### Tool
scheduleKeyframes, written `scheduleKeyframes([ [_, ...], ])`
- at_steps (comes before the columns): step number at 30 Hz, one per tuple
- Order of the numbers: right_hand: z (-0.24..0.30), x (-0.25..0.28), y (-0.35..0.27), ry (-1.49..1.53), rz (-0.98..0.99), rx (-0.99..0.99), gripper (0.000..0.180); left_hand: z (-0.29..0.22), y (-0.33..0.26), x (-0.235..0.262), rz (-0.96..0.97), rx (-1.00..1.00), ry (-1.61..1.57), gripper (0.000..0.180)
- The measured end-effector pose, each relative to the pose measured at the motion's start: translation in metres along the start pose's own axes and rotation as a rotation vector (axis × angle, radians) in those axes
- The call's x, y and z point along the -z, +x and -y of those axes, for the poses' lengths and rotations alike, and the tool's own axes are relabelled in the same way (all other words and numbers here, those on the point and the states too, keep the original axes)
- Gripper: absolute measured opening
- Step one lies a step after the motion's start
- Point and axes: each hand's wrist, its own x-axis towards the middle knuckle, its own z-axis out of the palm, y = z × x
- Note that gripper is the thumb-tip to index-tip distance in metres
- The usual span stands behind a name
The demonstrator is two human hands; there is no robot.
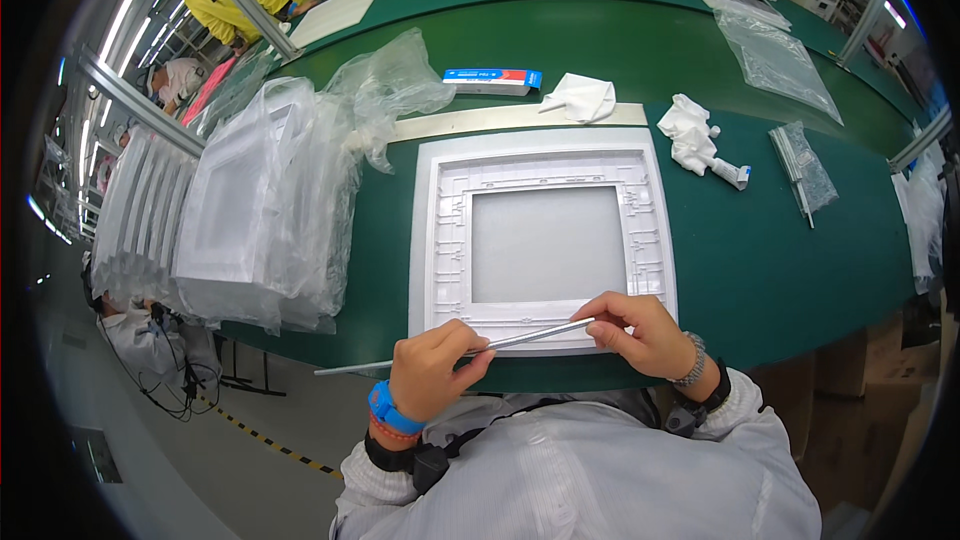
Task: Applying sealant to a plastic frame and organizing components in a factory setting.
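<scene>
A thin grey rod or strip (pixel 540 335) is held slantwise between both hands over the near edge of a white plastic frame (pixel 452 240). My left hand (pixel 432 368) pinches it partway along, and its left end sticks out past that hand. My right hand (pixel 640 338) grips the upper right end between thumb and fingers. Face down or not I cannot tell, but ribs and clips show around the frame's rectangular opening. Under the frame lies a pale sheet (pixel 421 200), visible at its left edge and through the opening.
Bagged white frames (pixel 235 200) stand stacked on the left. Behind the frame are a pale strip (pixel 480 122), a blue and red box (pixel 492 81) and a white cloth (pixel 580 97). Rightward lie a crumpled cloth (pixel 688 135), a small tube (pixel 733 175) and bagged rods (pixel 800 168).
</scene>
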Motion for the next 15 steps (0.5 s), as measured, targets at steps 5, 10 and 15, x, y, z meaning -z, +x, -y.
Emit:
scheduleKeyframes([
  [5,-0.004,0.004,-0.003,-0.046,0.097,0.073,0.019,0.0,-0.003,-0.002,0.091,0.081,-0.113,0.013],
  [10,-0.01,0.0,-0.004,0.026,0.136,0.091,0.022,-0.002,-0.006,0.0,0.145,0.16,-0.174,0.012],
  [15,-0.008,0.002,-0.01,0.252,0.271,0.122,0.024,-0.001,-0.012,0.0,0.312,0.224,-0.316,0.014],
])
